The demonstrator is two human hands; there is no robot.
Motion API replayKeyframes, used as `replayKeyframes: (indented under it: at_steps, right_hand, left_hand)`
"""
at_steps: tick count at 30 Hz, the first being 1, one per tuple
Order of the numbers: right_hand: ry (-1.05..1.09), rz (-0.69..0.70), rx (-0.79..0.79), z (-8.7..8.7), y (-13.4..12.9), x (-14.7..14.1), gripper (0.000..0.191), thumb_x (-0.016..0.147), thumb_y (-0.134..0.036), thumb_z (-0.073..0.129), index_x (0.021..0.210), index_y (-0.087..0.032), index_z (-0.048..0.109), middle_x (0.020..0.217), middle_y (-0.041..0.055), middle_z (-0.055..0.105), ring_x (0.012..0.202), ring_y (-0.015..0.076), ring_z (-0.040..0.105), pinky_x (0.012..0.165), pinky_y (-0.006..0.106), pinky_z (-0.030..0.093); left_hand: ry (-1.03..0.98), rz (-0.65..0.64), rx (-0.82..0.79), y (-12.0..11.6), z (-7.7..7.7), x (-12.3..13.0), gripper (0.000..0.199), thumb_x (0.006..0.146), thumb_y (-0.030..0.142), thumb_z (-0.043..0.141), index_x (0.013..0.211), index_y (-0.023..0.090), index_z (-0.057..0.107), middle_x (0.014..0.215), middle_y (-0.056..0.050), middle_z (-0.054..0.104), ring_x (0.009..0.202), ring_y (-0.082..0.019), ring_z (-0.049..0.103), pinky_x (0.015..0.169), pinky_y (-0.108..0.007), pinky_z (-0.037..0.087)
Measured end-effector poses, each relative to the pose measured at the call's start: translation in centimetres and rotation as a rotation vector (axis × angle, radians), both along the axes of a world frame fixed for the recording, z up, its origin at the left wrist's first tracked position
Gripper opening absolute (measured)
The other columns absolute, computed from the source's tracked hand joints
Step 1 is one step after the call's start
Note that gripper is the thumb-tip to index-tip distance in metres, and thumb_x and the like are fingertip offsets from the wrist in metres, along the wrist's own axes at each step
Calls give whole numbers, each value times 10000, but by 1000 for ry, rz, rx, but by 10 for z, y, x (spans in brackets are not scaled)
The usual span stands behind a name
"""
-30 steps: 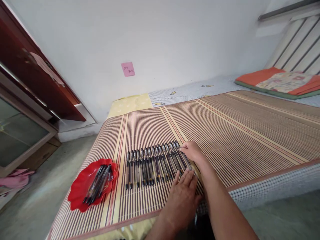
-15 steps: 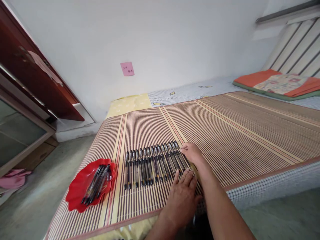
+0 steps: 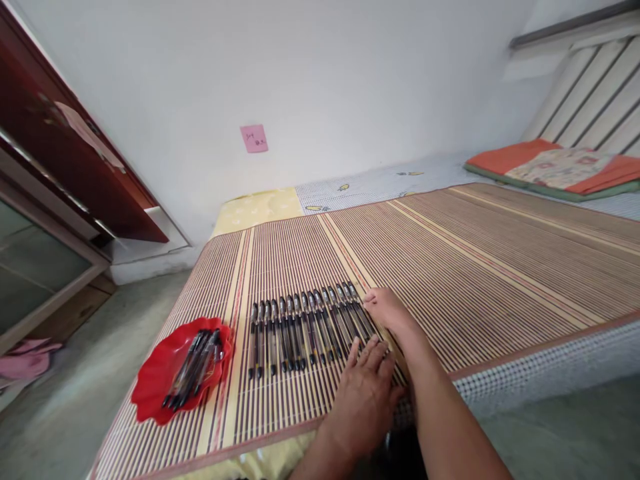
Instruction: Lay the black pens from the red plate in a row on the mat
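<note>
Several black-capped pens (image 3: 300, 333) lie side by side in a row on the striped bamboo mat (image 3: 280, 267), caps pointing away from me. My left hand (image 3: 367, 387) rests flat, fingers outstretched, over the near ends of the pens at the row's right side. My right hand (image 3: 387, 308) is beside the cap end of the rightmost pens, its fingers curled together. Whatever it may hold is hidden. To the left, a red scalloped plate (image 3: 150, 377) carries a small heap of similar pens (image 3: 193, 370).
The mat covers a bed with a checked sheet (image 3: 345, 190) and a yellow cloth (image 3: 260, 205). A folded orange and floral cloth (image 3: 560, 167) lies at the far right. Behind is a white wall with a pink note (image 3: 254, 138). A dark red door (image 3: 75, 133) stands at left.
My right hand has shifted slightly to the right, a little away from the caps. My left hand, the row of pens and the plate look almost the same.
</note>
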State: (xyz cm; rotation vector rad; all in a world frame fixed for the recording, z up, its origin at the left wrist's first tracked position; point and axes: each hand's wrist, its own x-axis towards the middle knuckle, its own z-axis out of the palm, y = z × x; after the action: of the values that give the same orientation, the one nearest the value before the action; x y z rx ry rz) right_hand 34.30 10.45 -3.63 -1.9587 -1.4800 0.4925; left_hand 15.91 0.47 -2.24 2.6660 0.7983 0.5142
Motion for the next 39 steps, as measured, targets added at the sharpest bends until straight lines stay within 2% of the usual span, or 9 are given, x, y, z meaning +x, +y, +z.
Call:
replayKeyframes:
  at_steps: [3, 6, 7, 14, 22, 26, 30, 34, 39]
  right_hand:
    - [6, -39, 26, 10, -3, -1, 173, 780, -183, 619, 612, -170, 656, 614, 46, 670, 651, 163, 623, 595, 241, 364]
    - [60, -139, 131, 25, -8, -3, 242, 845, -237, 563, 610, -186, 591, 610, 25, 622, 620, 153, 568, 579, 253, 344]
    - [126, -187, 202, 31, -10, -4, 266, 861, -259, 554, 602, -196, 557, 581, 6, 584, 585, 144, 534, 563, 257, 335]
    - [1138, -341, 746, 61, -18, -8, 384, 862, -322, 601, 609, -230, 327, 552, -94, 354, 443, 73, 326, 435, 206, 278]
    - [1714, -512, 808, 63, -13, -4, 255, 962, -151, 422, 717, -169, 489, 642, -65, 440, 436, 38, 356, 414, 147, 295]
    - [1759, -536, 820, 71, -17, -10, 270, 956, -30, 378, 766, -141, 534, 656, -66, 441, 429, 21, 344, 406, 133, 282]
    - [1786, -537, 821, 74, -19, -11, 295, 961, -9, 388, 747, -137, 546, 644, -69, 418, 424, 20, 332, 393, 133, 276]
    - [1794, -532, 812, 73, -20, -9, 322, 967, -19, 384, 726, -145, 557, 656, -65, 406, 418, 17, 333, 389, 136, 281]
    - [1803, -529, 806, 76, -21, -7, 353, 966, -15, 377, 695, -141, 567, 652, -53, 405, 419, 20, 329, 374, 129, 272]
  left_hand:
    - [-81, -34, 34, -2, 6, -1, 324, 969, 296, 597, 1274, 197, 555, 1351, -73, 631, 1370, -249, 490, 1185, -495, 359]
    - [-154, -36, 89, -8, 14, -2, 55, 963, 237, 576, 954, 187, 596, 985, -62, 690, 997, -231, 643, 956, -427, 517]
    - [-187, -31, 111, -11, 18, -3, 100, 964, 224, 559, 870, 192, 571, 883, -51, 668, 877, -215, 631, 867, -396, 527]
    - [-517, 2, 219, -24, 38, -19, 297, 921, 98, 486, 658, 219, 421, 608, -4, 529, 590, -149, 485, 598, -312, 341]
    - [-527, 108, 156, -37, 40, -81, 350, 846, 29, 493, 615, 228, 322, 536, 31, 434, 508, -126, 413, 545, -305, 267]
    - [-438, 298, 155, -55, 27, -133, 408, 884, 40, 494, 593, 230, 280, 509, 54, 386, 460, -107, 392, 513, -274, 286]
    - [-385, 678, 148, -59, 18, -188, 394, 927, 173, 553, 608, 233, 331, 533, 68, 389, 457, -100, 413, 488, -228, 328]
    - [-322, 957, 145, -36, 31, -238, 185, 918, 346, 582, 776, 231, 558, 624, 39, 543, 554, -154, 520, 569, -257, 423]
    - [-90, 1073, 178, 12, 52, -272, 168, 907, 319, 514, 844, 212, 628, 868, -71, 682, 829, -251, 643, 792, -357, 484]
